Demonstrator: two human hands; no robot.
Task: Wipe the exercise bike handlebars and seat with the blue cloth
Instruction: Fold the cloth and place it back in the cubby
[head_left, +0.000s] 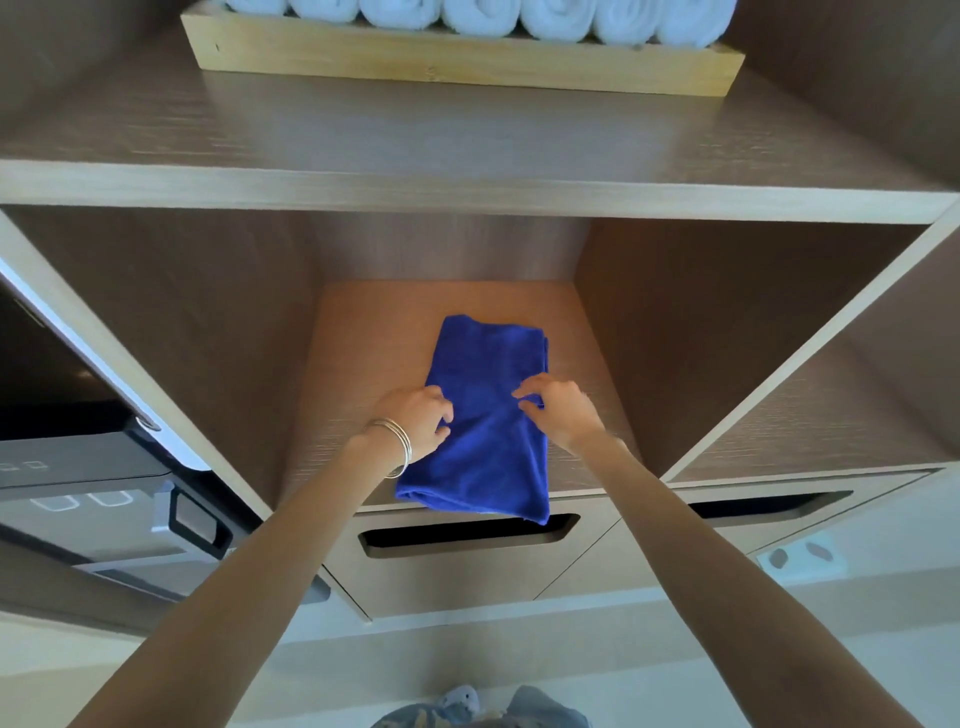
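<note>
Wooden shelving unit (467, 192); tray of rolled white towels (457, 57) above; pale floor (156, 665).

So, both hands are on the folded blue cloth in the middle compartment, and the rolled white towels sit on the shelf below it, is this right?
Not quite. The head view shows the rolled white towels on the shelf above the blue cloth, not below. The rest holds.

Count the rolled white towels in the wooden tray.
7 rolled white towels, side by side in a row across the wooden tray on the top shelf. The picture's top edge crops them, so more may sit behind.
</note>
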